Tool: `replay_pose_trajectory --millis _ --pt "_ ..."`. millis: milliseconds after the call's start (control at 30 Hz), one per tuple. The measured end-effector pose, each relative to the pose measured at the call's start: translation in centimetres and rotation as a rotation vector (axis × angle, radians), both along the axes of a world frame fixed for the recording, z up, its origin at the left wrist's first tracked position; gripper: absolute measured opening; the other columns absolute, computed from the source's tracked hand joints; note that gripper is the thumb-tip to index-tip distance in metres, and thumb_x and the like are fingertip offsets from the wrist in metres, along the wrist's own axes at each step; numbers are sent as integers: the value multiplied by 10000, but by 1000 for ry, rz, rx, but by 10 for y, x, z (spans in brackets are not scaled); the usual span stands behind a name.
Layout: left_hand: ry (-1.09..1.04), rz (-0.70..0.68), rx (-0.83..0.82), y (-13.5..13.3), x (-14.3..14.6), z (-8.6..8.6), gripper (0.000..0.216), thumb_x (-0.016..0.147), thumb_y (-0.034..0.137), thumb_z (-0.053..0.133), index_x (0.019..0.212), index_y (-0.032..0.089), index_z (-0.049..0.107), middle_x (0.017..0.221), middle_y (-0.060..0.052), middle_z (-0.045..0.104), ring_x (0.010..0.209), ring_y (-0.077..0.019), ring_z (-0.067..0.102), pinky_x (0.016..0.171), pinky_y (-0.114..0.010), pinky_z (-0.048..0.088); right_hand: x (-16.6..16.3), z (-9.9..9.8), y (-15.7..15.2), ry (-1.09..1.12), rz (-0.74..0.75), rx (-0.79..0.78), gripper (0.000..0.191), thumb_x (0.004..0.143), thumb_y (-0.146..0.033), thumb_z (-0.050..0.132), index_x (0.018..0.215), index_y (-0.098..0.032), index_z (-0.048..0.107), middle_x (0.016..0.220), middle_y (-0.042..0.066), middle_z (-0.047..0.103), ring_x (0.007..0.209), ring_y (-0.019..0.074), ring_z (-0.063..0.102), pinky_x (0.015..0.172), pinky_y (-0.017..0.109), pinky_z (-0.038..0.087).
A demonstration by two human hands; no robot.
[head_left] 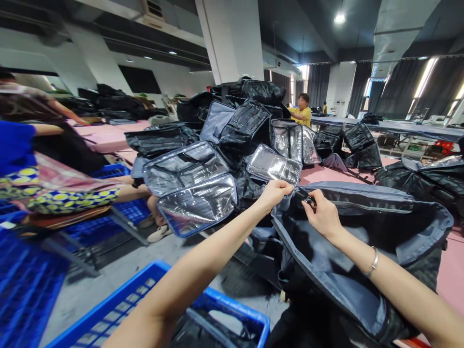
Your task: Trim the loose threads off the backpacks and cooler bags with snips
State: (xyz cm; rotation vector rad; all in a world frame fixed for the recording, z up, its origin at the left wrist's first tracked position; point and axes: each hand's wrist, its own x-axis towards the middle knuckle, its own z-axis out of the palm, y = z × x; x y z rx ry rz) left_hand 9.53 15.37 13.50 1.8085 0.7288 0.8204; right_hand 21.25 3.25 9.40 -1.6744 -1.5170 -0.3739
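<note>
Head view: left hand (276, 192) pinches the rim of the grey-blue fabric bag (366, 227), at ten o'clock of the right hand (324, 216), which grips the small black zipper pull (306, 197); hold that rim taut.

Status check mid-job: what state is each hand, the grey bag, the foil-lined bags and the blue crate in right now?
left hand: closed on the rim of the grey bag.
right hand: pinching the zipper pull.
grey bag: mouth gaping open.
foil-lined bags: lids open, silver lining showing.
blue crate: upright, dark items inside.
</note>
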Motion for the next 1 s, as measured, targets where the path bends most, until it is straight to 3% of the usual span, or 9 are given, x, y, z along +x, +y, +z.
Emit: replay_pose_trajectory --millis 333,800,1000 --pt "0 7 19 -1 0 0 289 587 392 602 485 138 510 479 38 441 484 -76 359 478 -212 261 -1 4 -3 -75 -2 -3 125 835 -280 468 919 -188 477 747 25 621 610 158 586 530 232 388" --pt "7 13 80 -5 -2 0 316 617 428 549 490 156 449 480 51 371 486 -72 305 478 -217 217 -6 6 0 132 2 -13 127 816 -283 469 909 -197 462 767 24 613 611 158 586 580 249 418" --pt "8 21 144 -6 -2 0 286 614 426 534 545 152 487 542 33 422 540 -91 351 515 -220 260 -5 10 -1 174 -11 -43 129 800 -280 483 902 -203 469 757 22 618 642 167 595 593 250 418"
